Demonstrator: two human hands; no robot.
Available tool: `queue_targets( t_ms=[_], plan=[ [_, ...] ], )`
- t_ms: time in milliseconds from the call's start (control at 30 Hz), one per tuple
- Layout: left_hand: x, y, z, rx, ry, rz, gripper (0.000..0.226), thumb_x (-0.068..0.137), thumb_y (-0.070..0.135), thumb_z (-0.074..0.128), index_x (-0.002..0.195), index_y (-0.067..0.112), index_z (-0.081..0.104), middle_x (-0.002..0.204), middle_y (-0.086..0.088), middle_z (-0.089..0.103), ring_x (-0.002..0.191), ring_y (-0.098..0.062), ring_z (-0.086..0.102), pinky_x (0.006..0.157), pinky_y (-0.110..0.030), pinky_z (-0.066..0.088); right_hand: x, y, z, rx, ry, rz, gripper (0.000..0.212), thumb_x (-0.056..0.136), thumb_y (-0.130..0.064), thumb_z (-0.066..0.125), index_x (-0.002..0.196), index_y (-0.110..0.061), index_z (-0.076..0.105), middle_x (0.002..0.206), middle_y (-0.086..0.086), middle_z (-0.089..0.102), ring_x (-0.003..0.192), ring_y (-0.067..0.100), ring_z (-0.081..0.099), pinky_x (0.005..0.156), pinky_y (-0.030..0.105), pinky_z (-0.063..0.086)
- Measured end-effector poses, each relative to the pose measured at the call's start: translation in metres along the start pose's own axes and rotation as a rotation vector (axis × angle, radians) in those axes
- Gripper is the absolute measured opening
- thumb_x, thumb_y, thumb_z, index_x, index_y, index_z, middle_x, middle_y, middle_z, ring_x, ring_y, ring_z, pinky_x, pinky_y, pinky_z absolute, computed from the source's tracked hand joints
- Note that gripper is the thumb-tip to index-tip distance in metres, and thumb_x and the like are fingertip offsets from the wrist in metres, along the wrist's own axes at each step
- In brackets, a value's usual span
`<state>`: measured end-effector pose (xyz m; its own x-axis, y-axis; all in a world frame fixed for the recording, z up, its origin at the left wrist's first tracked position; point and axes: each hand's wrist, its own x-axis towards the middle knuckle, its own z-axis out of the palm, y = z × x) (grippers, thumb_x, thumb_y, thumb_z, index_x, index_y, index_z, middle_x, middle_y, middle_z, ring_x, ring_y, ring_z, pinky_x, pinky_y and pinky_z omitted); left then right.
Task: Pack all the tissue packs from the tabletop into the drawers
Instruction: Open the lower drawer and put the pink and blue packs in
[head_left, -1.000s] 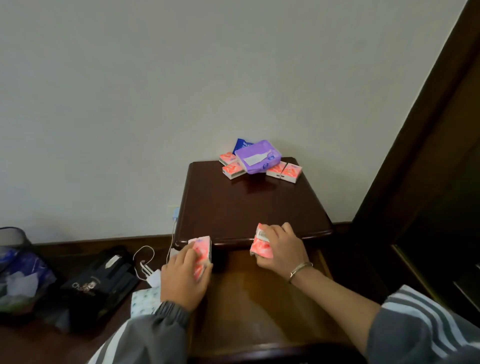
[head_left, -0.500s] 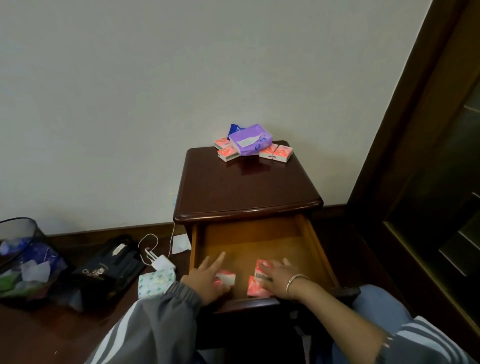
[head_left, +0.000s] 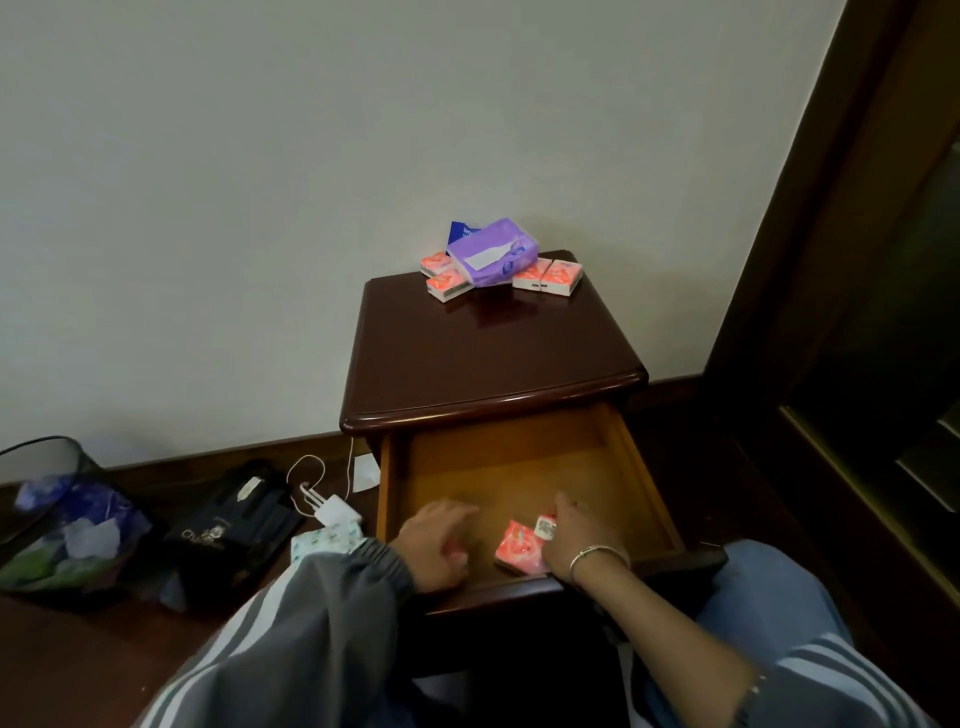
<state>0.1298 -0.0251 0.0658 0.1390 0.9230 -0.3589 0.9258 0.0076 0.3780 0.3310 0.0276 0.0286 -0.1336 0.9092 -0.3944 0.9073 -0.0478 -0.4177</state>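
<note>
The nightstand's top drawer (head_left: 631, 467) is pulled out. My left hand (head_left: 434, 543) lies in its front left part, fingers stretched out over a pink tissue pack (head_left: 458, 557) that barely shows. My right hand (head_left: 576, 540) rests flat at the front right, touching two pink packs (head_left: 519, 548) lying on the drawer floor. At the back of the tabletop (head_left: 493, 353) a purple tissue pack (head_left: 491, 252) lies across several small pink packs (head_left: 548, 275), with a blue pack (head_left: 460, 231) behind it.
On the floor to the left are a black mesh waste bin (head_left: 57, 519), a black bag (head_left: 234, 525), a white charger with cable (head_left: 335, 512) and a patterned tissue pack (head_left: 324, 538). A dark wooden cabinet (head_left: 857, 312) stands to the right.
Both hands went from the tabletop's front edge down into the open drawer with their pink packs. The packs now lie on the drawer floor and the fingers have loosened.
</note>
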Motion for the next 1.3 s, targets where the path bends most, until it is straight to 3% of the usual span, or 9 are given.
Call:
queue_targets(
  t_ms=[100, 233, 467, 567, 800, 933, 1033, 1200, 1300],
  plan=[
    [-0.001, -0.011, -0.007, -0.062, -0.111, 0.008, 0.081, 0.079, 0.02, 0.067, 0.148, 0.027, 0.024, 0.157, 0.005, 0.016, 0.147, -0.019, 0.002, 0.119, -0.049, 0.01, -0.001, -0.001, 0.003, 0.02, 0.002, -0.018, 0.04, 0.077, -0.02, 0.06, 0.114, -0.019, 0.045, 0.121, 0.007, 0.056, 0.109, 0.029, 0.056, 0.089, 0.037, 0.048],
    [-0.003, -0.025, -0.017, -0.073, -0.024, -0.061, 0.079, 0.077, 0.042, 0.071, 0.144, 0.028, 0.031, 0.155, 0.004, 0.022, 0.143, -0.018, 0.018, 0.116, -0.042, 0.025, -0.002, -0.003, 0.003, -0.011, 0.006, -0.065, 0.043, 0.076, -0.03, 0.063, 0.114, -0.02, 0.046, 0.12, 0.006, 0.057, 0.107, 0.028, 0.057, 0.087, 0.035, 0.047],
    [0.004, -0.028, 0.001, 0.498, -0.118, -0.129, 0.079, 0.076, 0.066, 0.057, 0.142, 0.031, 0.032, 0.145, 0.004, 0.041, 0.134, -0.021, 0.036, 0.114, -0.047, 0.017, -0.002, -0.001, 0.0, -0.011, -0.027, -0.101, 0.05, 0.073, -0.044, 0.061, 0.115, -0.02, 0.05, 0.118, 0.007, 0.061, 0.107, 0.028, 0.056, 0.089, 0.035, 0.048],
    [0.003, -0.033, 0.001, 0.541, -0.101, -0.182, 0.071, 0.077, 0.07, 0.051, 0.135, 0.032, 0.037, 0.138, 0.005, 0.048, 0.131, -0.021, 0.04, 0.11, -0.05, 0.014, -0.001, -0.002, 0.001, 0.004, -0.033, -0.114, 0.049, 0.075, -0.051, 0.058, 0.113, -0.021, 0.05, 0.117, 0.005, 0.061, 0.107, 0.027, 0.056, 0.089, 0.036, 0.048],
    [-0.012, -0.047, 0.014, 0.28, 0.043, -0.171, 0.05, 0.097, 0.053, 0.027, 0.141, 0.033, 0.036, 0.145, 0.008, 0.04, 0.139, -0.011, 0.027, 0.115, -0.05, 0.002, -0.001, -0.002, -0.001, 0.286, -0.106, -0.139, 0.025, 0.074, -0.025, 0.058, 0.097, -0.025, 0.048, 0.103, 0.001, 0.059, 0.089, 0.019, 0.059, 0.072, 0.03, 0.049],
    [-0.013, -0.048, 0.011, 0.093, 0.21, -0.186, 0.05, 0.098, 0.038, 0.04, 0.146, 0.029, 0.029, 0.156, 0.004, 0.024, 0.144, -0.016, 0.018, 0.119, -0.04, 0.017, 0.003, -0.008, -0.004, 0.36, -0.07, -0.12, 0.027, 0.077, -0.009, 0.06, 0.1, -0.021, 0.054, 0.091, -0.002, 0.061, 0.089, 0.019, 0.06, 0.082, 0.032, 0.051],
    [-0.023, -0.052, 0.014, -0.121, 0.315, -0.303, 0.065, 0.094, 0.03, 0.051, 0.15, 0.018, 0.02, 0.158, -0.005, 0.015, 0.144, -0.021, 0.019, 0.118, -0.035, 0.021, 0.005, -0.021, 0.005, 0.367, -0.13, -0.118, 0.036, 0.078, -0.019, 0.069, 0.111, -0.017, 0.054, 0.104, 0.003, 0.062, 0.097, 0.02, 0.061, 0.082, 0.03, 0.051],
    [-0.036, -0.051, 0.017, -0.41, 0.292, -0.353, 0.065, 0.093, 0.016, 0.051, 0.149, 0.017, 0.019, 0.137, -0.009, 0.05, 0.116, -0.021, 0.054, 0.1, -0.032, 0.045, 0.007, -0.033, 0.015, 0.356, -0.207, -0.119, 0.051, 0.075, -0.024, 0.076, 0.12, -0.012, 0.055, 0.116, 0.005, 0.063, 0.102, 0.02, 0.062, 0.087, 0.032, 0.051],
    [-0.035, -0.048, 0.019, -0.43, 0.352, -0.393, 0.064, 0.092, 0.014, 0.049, 0.149, 0.018, 0.02, 0.136, -0.008, 0.051, 0.116, -0.022, 0.055, 0.1, -0.033, 0.045, 0.007, -0.032, 0.012, 0.447, -0.274, -0.074, 0.043, 0.08, -0.019, 0.072, 0.118, -0.009, 0.055, 0.116, 0.009, 0.065, 0.097, 0.02, 0.063, 0.084, 0.032, 0.053]
  ],
)
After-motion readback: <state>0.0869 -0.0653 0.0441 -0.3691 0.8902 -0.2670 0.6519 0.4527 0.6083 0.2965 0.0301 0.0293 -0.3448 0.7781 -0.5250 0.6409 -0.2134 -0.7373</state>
